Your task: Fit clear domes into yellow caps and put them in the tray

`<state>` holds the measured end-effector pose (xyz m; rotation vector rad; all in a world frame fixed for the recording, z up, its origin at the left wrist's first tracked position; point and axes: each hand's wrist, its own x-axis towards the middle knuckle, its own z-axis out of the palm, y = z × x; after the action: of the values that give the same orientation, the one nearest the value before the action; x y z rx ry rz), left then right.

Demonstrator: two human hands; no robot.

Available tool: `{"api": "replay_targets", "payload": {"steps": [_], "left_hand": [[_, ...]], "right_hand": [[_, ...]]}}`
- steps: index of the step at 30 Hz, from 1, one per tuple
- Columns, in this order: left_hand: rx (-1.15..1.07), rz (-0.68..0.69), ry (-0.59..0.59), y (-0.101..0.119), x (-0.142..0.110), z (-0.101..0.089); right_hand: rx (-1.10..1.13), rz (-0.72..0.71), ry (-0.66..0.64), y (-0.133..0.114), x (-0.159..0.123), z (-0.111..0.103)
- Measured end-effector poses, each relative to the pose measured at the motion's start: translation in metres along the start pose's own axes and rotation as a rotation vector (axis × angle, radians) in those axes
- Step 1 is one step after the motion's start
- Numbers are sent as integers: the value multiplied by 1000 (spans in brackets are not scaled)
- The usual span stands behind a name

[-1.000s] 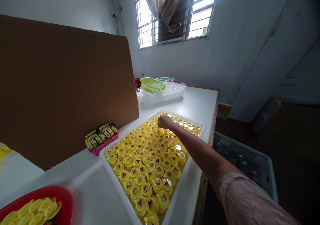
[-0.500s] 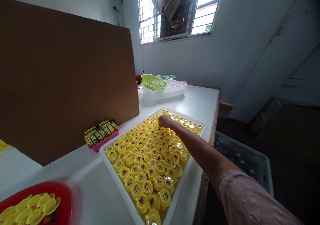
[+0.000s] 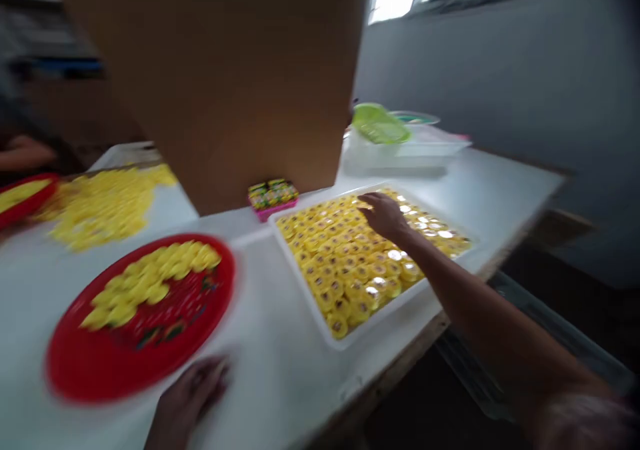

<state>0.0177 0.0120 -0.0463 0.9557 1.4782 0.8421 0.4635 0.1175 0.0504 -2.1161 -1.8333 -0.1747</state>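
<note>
Above the far part of a white tray (image 3: pixel 310 313) is my right hand (image 3: pixel 384 215), its fingers stretched to the left and apart, with nothing visible in them. Many small yellow round plastic pieces (image 3: pixel 345 263) with picture stickers on top fill the tray in rows. My left hand (image 3: pixel 193 397) is low in the view, near the front rim of a red oval tray (image 3: pixel 95 370). Motion smears its fingers, so I cannot make out whether they hold anything. Yellow flat discs (image 3: pixel 145 280) lie overlapping in the red tray.
A tall cardboard panel (image 3: pixel 235 90) stands on the white table (image 3: pixel 265 370). Before it sits a pink basket (image 3: pixel 273 209) of small boxes. A green basket (image 3: pixel 377 125) rests on a white bin (image 3: pixel 415 153) behind. At left are a yellow pile (image 3: pixel 107 203) and another person's arm (image 3: pixel 25 153).
The view has swung left and down, bringing my left hand and the whole red tray into sight. My right hand has lifted off the yellow pieces, and its fingers have spread.
</note>
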Motion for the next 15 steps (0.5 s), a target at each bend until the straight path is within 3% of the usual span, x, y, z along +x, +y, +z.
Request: {"api": "replay_targets", "payload": {"steps": [2,4,6,9,12,15], "left_hand": [[-179,8,-41,8,-9,-12],[-311,90,-55,20,-9,-25],[-387,132,-32,29,-8,-38],[-427,178,24,33,-15,-57],[-372,227,95,26,-26,-72],[-210,243,196,13,-34,-83]], "right_hand": [[141,-251,189,-44,-30,0],[305,-466,200,-91,-65,4],[498,-639,103,-141,-104,11],[654,-817,-168,-215,-157,30],[638,-941,-353,-276,-191,53],[507,-1072,-436,-313,-206,73]]}}
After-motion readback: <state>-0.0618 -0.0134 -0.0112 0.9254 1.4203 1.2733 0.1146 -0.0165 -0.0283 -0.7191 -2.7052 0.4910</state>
